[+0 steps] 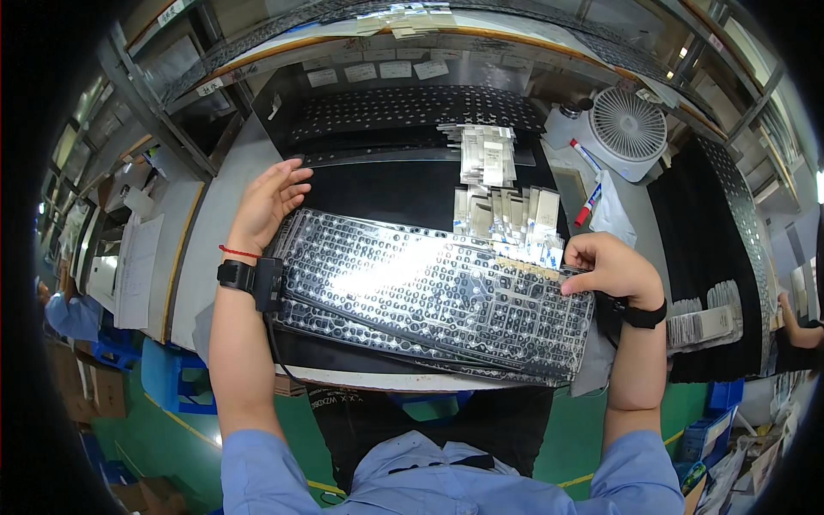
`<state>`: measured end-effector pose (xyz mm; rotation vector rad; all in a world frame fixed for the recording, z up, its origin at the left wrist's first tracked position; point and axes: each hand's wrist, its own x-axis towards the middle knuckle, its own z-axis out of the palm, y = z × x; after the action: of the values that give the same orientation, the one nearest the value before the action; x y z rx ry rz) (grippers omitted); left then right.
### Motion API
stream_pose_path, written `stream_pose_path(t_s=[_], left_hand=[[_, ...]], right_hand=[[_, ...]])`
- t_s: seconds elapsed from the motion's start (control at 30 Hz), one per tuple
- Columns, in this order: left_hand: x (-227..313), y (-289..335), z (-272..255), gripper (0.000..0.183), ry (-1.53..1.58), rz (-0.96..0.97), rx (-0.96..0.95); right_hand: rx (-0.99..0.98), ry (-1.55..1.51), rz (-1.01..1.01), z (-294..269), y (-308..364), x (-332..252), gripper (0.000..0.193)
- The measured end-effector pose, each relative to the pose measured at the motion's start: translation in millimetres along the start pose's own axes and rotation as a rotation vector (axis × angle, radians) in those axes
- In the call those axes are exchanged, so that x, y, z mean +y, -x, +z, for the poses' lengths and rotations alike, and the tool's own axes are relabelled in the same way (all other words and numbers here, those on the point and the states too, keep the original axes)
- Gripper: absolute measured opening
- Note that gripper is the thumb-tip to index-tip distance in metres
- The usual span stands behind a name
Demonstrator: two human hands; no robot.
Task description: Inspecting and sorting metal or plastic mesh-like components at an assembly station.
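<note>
A stack of clear keyboard membrane sheets (412, 296) with rows of dark dots lies tilted across the near part of the bench, glare on its middle. At its upper right corner my right hand (614, 268) is closed, thumb and index finger pinching the sheet's edge. My left hand (273, 204) is raised by the upper left corner, fingers apart with nothing in them. Just beyond the sheets, near my right hand, stand bundles of small silvery labelled strips (506, 210). Another bundle of pale strips (487, 156) lies behind them.
A white fan (629, 127) stands at the back right, with red-capped markers (589, 206) and a white packet (612, 209) nearby. On black cloth at the right sits another strip bundle (705, 316). A shelf (378, 43) spans the back. A co-worker's arm (798, 324) shows far right.
</note>
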<state>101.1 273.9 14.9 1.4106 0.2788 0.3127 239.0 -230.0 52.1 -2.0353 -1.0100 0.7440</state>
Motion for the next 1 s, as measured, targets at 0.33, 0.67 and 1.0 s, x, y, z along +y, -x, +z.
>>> stream_pose_path(t_s=[0.33, 0.67, 1.0], left_hand=[[0, 2, 2, 0.036, -0.048, -0.020, -0.026], [51, 6, 41, 0.045, -0.538, 0.036, -0.023], [27, -53, 109, 0.074, -1.749, -0.020, -0.224]], right_hand=[[0.299, -0.151, 0.055, 5, -11, 1, 0.016], [0.346, 0.081, 0.137, -3, -6, 14, 0.036], [0.525, 0.140, 0.105, -3, -7, 13, 0.035]])
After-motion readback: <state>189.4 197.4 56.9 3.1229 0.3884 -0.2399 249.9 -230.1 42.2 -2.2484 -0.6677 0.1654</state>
